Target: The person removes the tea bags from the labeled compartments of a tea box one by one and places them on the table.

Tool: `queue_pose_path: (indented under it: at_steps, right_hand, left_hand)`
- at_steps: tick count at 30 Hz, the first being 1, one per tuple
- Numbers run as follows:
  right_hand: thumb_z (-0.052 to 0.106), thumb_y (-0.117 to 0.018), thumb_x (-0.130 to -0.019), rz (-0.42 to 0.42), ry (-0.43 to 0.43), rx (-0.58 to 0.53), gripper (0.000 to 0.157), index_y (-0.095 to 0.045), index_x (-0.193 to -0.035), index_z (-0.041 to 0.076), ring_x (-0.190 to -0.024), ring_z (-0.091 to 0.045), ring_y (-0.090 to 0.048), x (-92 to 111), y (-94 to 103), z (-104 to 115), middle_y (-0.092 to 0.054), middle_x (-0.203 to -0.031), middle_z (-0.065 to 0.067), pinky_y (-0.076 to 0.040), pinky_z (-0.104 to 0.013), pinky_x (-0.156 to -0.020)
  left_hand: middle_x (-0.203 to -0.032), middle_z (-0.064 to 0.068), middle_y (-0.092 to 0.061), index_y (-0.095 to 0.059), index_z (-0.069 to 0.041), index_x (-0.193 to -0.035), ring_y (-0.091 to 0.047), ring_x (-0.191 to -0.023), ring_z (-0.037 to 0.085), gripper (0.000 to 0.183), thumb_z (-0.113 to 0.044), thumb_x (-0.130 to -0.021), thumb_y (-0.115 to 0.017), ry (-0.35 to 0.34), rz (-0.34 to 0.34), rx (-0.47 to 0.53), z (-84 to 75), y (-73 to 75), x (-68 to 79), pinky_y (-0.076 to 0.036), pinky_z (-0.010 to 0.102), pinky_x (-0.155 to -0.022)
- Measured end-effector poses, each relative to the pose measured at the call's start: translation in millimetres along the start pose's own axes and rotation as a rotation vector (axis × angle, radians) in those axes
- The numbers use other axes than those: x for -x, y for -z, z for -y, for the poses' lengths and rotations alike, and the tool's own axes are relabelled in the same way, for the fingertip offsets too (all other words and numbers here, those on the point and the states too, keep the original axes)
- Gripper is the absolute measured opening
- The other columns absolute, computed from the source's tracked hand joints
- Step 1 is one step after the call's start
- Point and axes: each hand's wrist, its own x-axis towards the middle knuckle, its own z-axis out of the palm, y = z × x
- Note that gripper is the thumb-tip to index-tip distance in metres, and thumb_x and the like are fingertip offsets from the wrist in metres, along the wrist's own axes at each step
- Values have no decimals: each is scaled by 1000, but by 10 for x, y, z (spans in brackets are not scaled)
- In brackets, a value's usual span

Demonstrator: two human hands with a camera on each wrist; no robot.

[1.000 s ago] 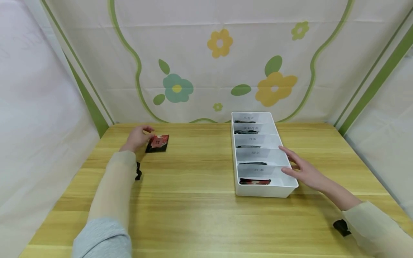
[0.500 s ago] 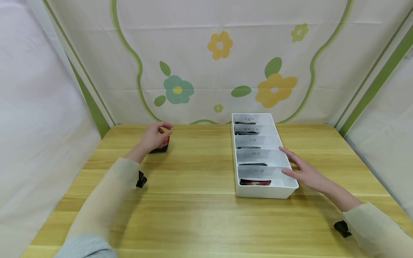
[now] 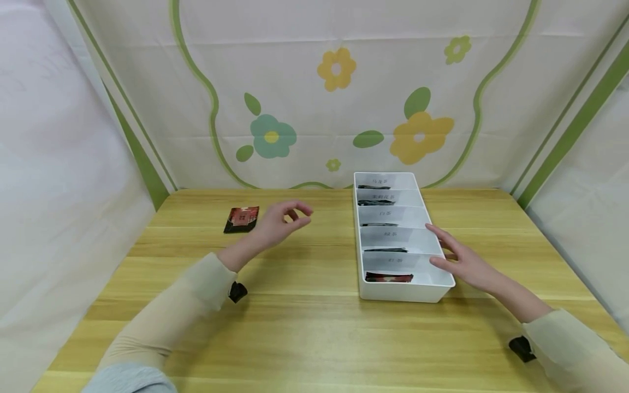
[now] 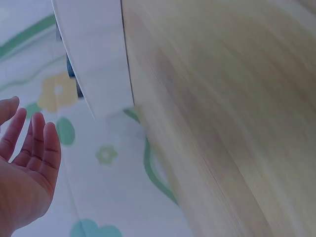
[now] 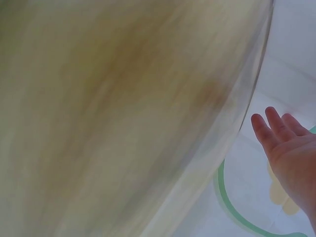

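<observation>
My left hand hovers above the table with its fingers loosely bent and nothing between them, as the left wrist view of the hand also shows. Just behind it on the left lies a red and black tea sachet, flat on the wood. A white divided box stands right of centre. My right hand is at the box's right rim, fingertips touching or very near it, fingers relaxed. Red and black sachets lie in the nearest compartment.
The farther compartments hold dark sachets, and their dividers carry printed labels. The wooden table ends at a white flowered curtain behind. White cloth also hangs at both sides.
My left hand has left the red and black sachet on the table and moved right, toward the box. The right hand and the box have stayed in place.
</observation>
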Motion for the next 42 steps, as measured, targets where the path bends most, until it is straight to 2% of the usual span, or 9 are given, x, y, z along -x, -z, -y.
queue_pose_path:
  at_steps: [5, 11, 16, 19, 22, 29, 35, 42]
  right_hand:
    - [7, -60, -97, -2, 4, -1, 72, -18, -156, 10, -128, -51, -36, -6, -2, 4, -22, -154, -25, -40, -13, -87]
    - [8, -58, -98, 18, -11, -45, 72, -16, -156, 10, -131, -54, -31, 1, 0, 26, -17, -155, -25, -38, -11, -88]
    - [7, -57, -98, 21, -8, -71, 72, -16, -156, 10, -131, -55, -28, 6, -10, 27, -16, -156, -25, -38, -10, -88]
    - [7, -57, -98, 22, -10, -80, 72, -16, -156, 10, -131, -54, -28, 7, -12, 22, -17, -155, -25, -38, -10, -88]
    - [7, -57, -98, 23, -12, -85, 72, -15, -156, 10, -132, -54, -28, 4, -12, 16, -16, -155, -25, -37, -10, -88]
    - [7, -57, -98, 22, -12, -83, 71, -15, -156, 10, -132, -54, -28, 0, -16, 2, -15, -156, -26, -36, -9, -88]
    - [7, -56, -98, 21, -11, -86, 71, -15, -156, 10, -131, -55, -27, 2, -17, 6, -15, -155, -26, -36, -9, -88]
    - [7, -56, -98, 25, -14, -84, 71, -14, -156, 11, -132, -55, -25, 2, -12, 15, -13, -156, -25, -35, -9, -89]
  left_hand:
    - [-106, 6, -66, -68, -10, -107, -59, -82, 16, 14, -13, -95, -66, -87, 64, 54, -144, -203, -12, -51, 32, -66]
    - [-104, 2, -67, -69, -9, -105, -59, -80, 15, 12, -13, -94, -66, -160, 130, 126, -320, -376, -30, -50, 30, -61]
    - [-104, 2, -68, -69, -7, -105, -59, -80, 13, 13, -9, -92, -69, -247, 191, 126, -397, -487, -64, -51, 30, -60]
    - [-104, 6, -68, -68, -4, -106, -59, -80, 12, 16, -8, -90, -70, -288, 258, 116, -437, -551, -75, -51, 30, -61]
    - [-104, 8, -68, -68, -3, -107, -58, -79, 10, 18, -8, -90, -71, -298, 329, 116, -473, -613, -74, -52, 30, -63]
    - [-103, 1, -67, -68, -6, -106, -58, -79, 7, 18, -11, -90, -72, -266, 446, 110, -508, -756, -77, -53, 30, -66]
    - [-103, 2, -67, -68, -5, -106, -58, -78, 5, 19, -10, -88, -73, -270, 484, 89, -503, -856, -92, -51, 25, -65]
    - [-100, -2, -67, -69, -7, -103, -56, -75, 3, 14, -9, -90, -71, -321, 478, 23, -486, -947, -136, -49, 20, -71]
